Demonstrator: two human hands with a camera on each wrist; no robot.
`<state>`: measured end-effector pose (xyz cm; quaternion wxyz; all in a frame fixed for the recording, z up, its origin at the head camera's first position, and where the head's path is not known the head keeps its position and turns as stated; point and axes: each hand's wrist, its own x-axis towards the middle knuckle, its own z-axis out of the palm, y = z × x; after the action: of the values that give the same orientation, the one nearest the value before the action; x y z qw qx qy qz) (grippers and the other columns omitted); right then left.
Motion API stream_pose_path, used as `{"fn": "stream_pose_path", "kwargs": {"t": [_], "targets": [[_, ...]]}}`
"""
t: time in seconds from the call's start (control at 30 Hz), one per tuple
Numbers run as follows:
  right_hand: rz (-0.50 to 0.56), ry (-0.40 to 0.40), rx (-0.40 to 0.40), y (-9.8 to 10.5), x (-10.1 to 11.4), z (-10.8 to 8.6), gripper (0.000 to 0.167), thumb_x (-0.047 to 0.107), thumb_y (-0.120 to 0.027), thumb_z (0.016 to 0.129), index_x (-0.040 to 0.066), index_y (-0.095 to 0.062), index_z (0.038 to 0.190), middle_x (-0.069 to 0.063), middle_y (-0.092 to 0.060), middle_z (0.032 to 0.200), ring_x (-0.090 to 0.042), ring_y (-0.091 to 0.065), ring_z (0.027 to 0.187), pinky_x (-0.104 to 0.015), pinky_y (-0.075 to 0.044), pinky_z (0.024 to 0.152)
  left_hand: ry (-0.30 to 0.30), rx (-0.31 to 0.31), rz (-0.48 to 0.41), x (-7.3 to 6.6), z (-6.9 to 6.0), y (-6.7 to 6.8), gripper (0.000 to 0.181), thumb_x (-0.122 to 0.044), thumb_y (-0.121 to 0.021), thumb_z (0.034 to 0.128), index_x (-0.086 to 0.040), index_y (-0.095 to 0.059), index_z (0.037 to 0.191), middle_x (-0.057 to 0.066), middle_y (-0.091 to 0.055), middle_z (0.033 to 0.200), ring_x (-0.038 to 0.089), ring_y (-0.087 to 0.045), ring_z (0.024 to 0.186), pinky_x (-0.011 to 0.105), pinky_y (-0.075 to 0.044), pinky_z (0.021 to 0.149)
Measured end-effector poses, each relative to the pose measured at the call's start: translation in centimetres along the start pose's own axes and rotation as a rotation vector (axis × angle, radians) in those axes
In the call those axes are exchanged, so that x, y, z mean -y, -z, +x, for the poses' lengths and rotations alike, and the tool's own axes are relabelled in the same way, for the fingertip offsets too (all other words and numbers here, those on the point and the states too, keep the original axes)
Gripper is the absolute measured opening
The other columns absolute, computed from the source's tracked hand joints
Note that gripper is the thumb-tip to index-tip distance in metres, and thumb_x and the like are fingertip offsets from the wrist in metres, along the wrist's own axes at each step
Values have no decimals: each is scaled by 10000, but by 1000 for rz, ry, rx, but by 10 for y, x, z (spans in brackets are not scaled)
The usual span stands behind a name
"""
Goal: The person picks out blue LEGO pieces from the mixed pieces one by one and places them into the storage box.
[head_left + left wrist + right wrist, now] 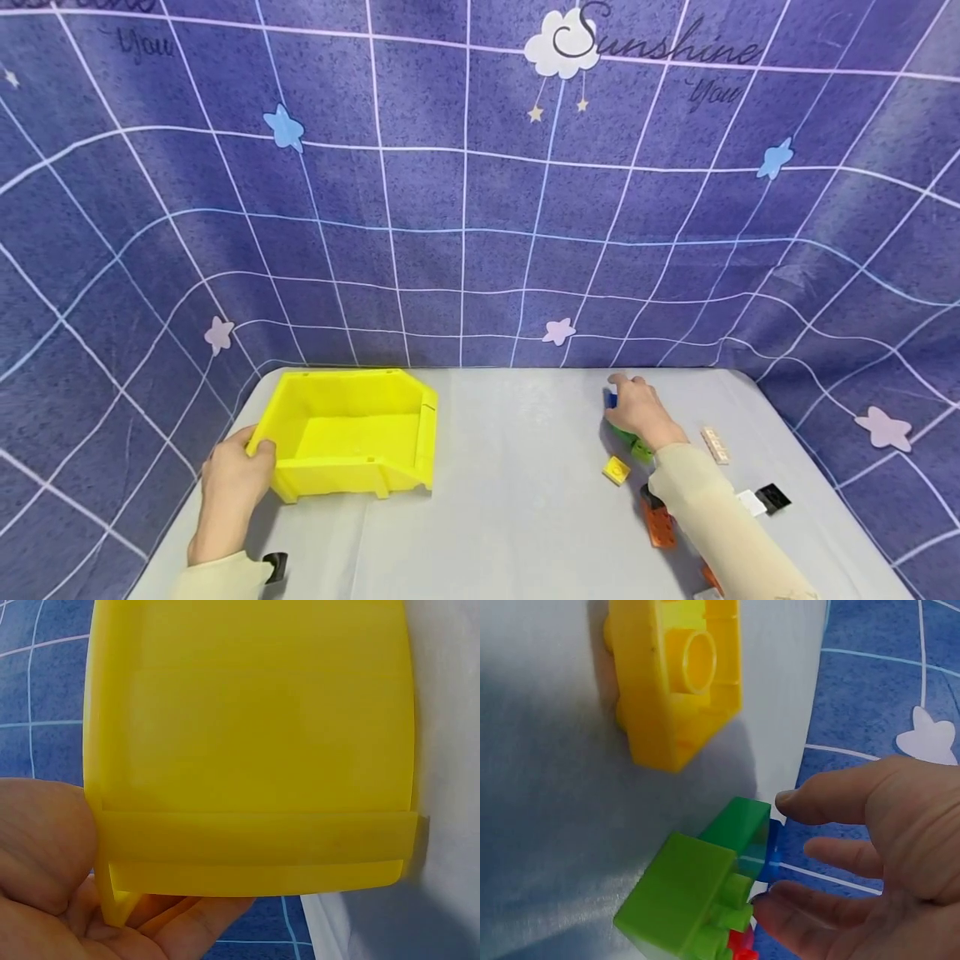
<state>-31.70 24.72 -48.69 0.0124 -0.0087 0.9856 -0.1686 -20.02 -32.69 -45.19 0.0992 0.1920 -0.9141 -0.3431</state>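
Observation:
My left hand (238,483) grips the left edge of a yellow bin (352,479), thumb on one side of the rim and fingers on the other; the left wrist view shows the bin's outer wall (255,735) close up. Over at the right, my right hand (643,412) is at a blue block (612,400), partly hidden by it. In the right wrist view the fingers of that hand (855,855) are spread beside a dark green block (739,825), a light green block (679,892) and the blue block (772,851); contact is unclear.
A yellow block (616,470) lies nearer than the green ones. Around the right forearm are an orange block (660,527), a beige block (715,446), a white piece (750,502) and a black piece (773,498). A patterned curtain stands behind the table.

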Motion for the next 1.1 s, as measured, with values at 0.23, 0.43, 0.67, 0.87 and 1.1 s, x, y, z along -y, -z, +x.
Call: {"fn": "stream_pose_path", "kwargs": {"t": [0.23,0.43,0.67,0.87,1.1], "targets": [[6,2,21,-4,-2,5,509,95,-712,829,-8,-616,1318,-305,-581,1172,-431,-603,1024,-587,-517,903,7,-8,-1,-1,0,0,530,-199,-441,1034,91,-471,1477,386,-533,1389,487,-573,1118,612,-446,894],[1,-5,54,-8,-3,8,467,80,-700,844,-7,-641,1299,-281,-580,1148,-383,-602,969,-562,-536,844,11,-7,-1,1,0,-1,521,-192,-439,1036,85,-478,1476,375,-537,1396,480,-572,1132,612,-447,899],[-16,5,40,-8,-3,12,439,63,-697,819,-1,-668,1252,-256,-595,1120,-391,-602,980,-576,-523,881,-4,-15,-4,2,-1,-1,502,-181,-446,1029,74,-507,1458,361,-558,1384,503,-550,1170,628,-427,928],[10,13,41,-2,-1,9,457,50,-697,824,-24,-649,1273,-291,-591,1160,-383,-605,971,-559,-527,879,1,-5,-12,0,-1,-1,509,-184,-441,1030,69,-495,1468,367,-538,1401,529,-521,1204,661,-408,972],[25,100,-84,12,14,7,484,51,-671,783,-25,-655,1261,-340,-601,1196,-462,-606,1071,-589,-500,951,8,-10,-18,-1,-2,-2,508,-177,-437,1028,74,-497,1465,365,-543,1398,506,-537,1195,646,-420,972]]}}
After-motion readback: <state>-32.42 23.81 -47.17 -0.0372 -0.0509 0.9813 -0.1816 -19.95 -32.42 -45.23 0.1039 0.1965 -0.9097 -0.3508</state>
